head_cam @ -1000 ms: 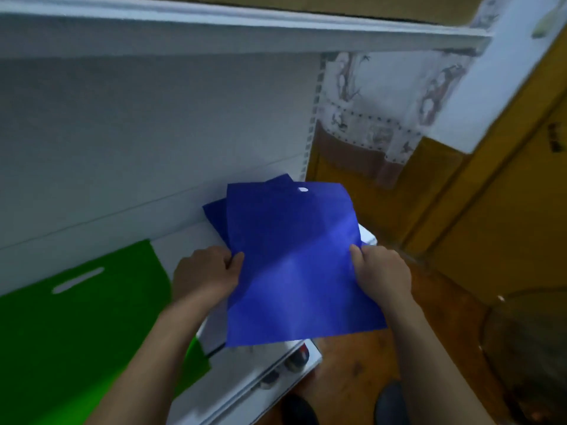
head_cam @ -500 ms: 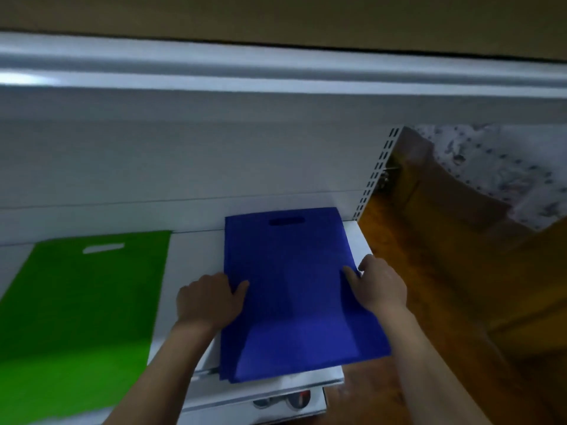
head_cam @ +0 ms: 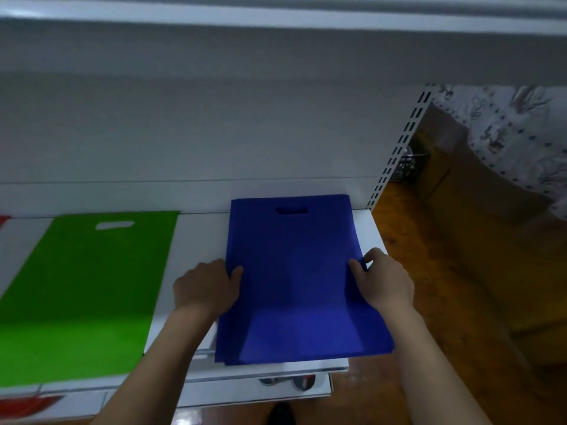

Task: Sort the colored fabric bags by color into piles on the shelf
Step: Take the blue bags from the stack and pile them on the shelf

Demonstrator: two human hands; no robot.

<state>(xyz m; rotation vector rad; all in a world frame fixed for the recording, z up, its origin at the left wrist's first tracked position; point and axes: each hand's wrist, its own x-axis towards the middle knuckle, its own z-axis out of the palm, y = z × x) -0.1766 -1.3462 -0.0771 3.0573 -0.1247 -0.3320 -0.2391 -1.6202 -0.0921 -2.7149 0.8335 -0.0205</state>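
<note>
A blue fabric bag with a cut-out handle lies flat on the white shelf at its right end, on top of other blue bags. My left hand grips its left edge, thumb on top. At the right edge, my right hand pinches the cloth between thumb and fingers. A green bag pile lies flat to the left, apart from the blue pile. A sliver of red fabric shows at the far left edge.
An upper shelf overhangs the work area. A perforated upright post ends the shelf on the right; beyond it is wooden floor. Red fabric and small objects sit on the lower shelf.
The blue bag, held up in the air a second ago, now lies flat on the blue pile. Both hands stay on its side edges. The view has swung left.
</note>
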